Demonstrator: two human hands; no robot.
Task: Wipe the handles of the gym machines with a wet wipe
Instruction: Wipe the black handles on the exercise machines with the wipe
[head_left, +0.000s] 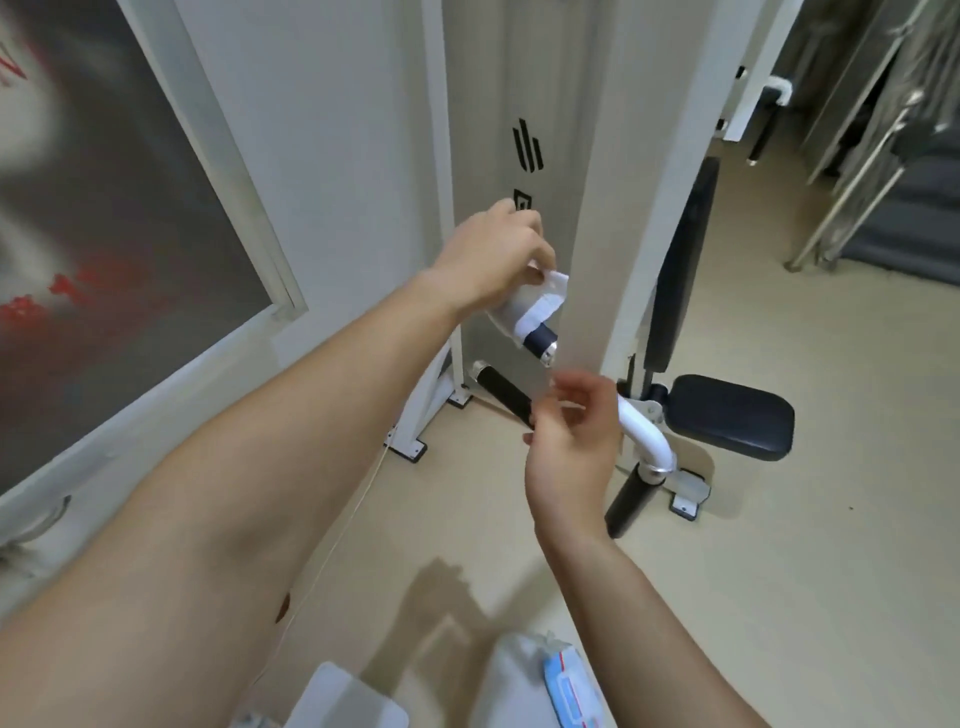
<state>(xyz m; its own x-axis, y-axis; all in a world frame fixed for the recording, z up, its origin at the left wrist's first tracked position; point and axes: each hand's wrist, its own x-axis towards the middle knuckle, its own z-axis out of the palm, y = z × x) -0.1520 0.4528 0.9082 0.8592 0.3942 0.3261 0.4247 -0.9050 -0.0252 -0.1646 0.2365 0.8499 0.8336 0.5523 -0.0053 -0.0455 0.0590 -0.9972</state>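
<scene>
My left hand (498, 260) grips a white wet wipe (540, 306) wrapped around a dark handle (540, 340) with a chrome end, beside the white machine column (613, 156). My right hand (571, 441) hovers lower, blurred, its fingers loosely curled with nothing seen in them. It partly covers a second black handle (501, 389) and a white curved bar (647, 436). Below the bar, a third black grip (631, 499) points down to the floor.
A black seat pad (727, 415) and an upright back pad (680, 270) sit right of the column. A pack of wet wipes (566, 686) lies on a white surface at the bottom edge. A framed picture (104, 234) hangs on the left wall. Metal racks (872, 156) stand far right.
</scene>
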